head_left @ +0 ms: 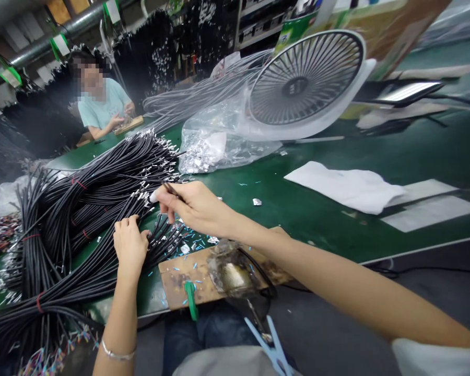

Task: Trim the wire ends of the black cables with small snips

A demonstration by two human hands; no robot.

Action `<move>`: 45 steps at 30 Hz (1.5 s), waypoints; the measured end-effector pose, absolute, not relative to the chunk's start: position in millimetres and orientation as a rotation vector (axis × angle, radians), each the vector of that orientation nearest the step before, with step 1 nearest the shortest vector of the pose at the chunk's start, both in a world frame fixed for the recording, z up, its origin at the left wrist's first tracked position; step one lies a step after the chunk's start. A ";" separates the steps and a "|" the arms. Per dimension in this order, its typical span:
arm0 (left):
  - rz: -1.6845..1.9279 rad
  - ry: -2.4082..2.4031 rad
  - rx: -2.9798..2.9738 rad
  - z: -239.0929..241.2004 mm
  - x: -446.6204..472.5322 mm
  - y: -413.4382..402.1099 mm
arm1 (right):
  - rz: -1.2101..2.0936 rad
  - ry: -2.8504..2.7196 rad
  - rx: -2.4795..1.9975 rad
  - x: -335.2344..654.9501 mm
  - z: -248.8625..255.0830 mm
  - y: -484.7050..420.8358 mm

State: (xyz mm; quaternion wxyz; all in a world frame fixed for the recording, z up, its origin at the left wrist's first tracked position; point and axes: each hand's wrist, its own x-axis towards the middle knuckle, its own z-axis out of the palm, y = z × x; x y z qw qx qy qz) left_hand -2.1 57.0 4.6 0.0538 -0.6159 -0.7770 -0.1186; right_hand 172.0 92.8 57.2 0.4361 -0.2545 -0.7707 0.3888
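My left hand (131,243) rests on the bundle of black cables (102,266), its fingers curled over several strands. Just to the right and a little farther away, my right hand (190,206) is closed, pinching a thin dark tool (173,190) that looks like tweezers. A white cover (153,197) sits on one of its fingertips. Beneath it lie cable ends with silvery tips (141,196). More black cable bundles (90,183), tied with red bands, are heaped beyond my left hand. Whatever the tool's tip touches is hidden.
A stained wooden board (180,292) with a dirty metal device (233,277) lies at the table edge, among blue and foil scraps. Farther back are a plastic bag (231,136), a fan (305,78) and grey cables (203,96). White cloth (344,188) lies right. Another person (104,104) sits across.
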 end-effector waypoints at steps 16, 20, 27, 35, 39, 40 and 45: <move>-0.467 -2.347 -1.732 -4.2 -34.4 20.6 | 0.559 -2.330 -0.915 172.6 24.8 105.2; -0.793 -2.289 -1.669 6.0 -42.7 28.1 | 0.522 -2.487 -0.815 166.7 22.9 94.1; -1.504 -2.008 -2.027 30.5 -12.0 44.5 | 0.677 -1.979 -0.809 160.3 33.2 82.4; -1.562 -1.862 -2.029 13.9 8.1 27.9 | 0.667 -1.769 -0.791 154.8 31.6 72.1; -1.261 -1.793 -2.084 8.1 11.8 22.5 | 0.656 -1.761 -0.791 156.3 26.1 71.7; -1.195 -1.775 -2.103 7.6 12.6 21.7 | 0.665 -1.759 -0.791 156.9 25.6 71.5; -1.077 -1.751 -2.097 6.1 14.7 19.3 | 0.746 -1.735 -0.776 157.8 25.8 69.6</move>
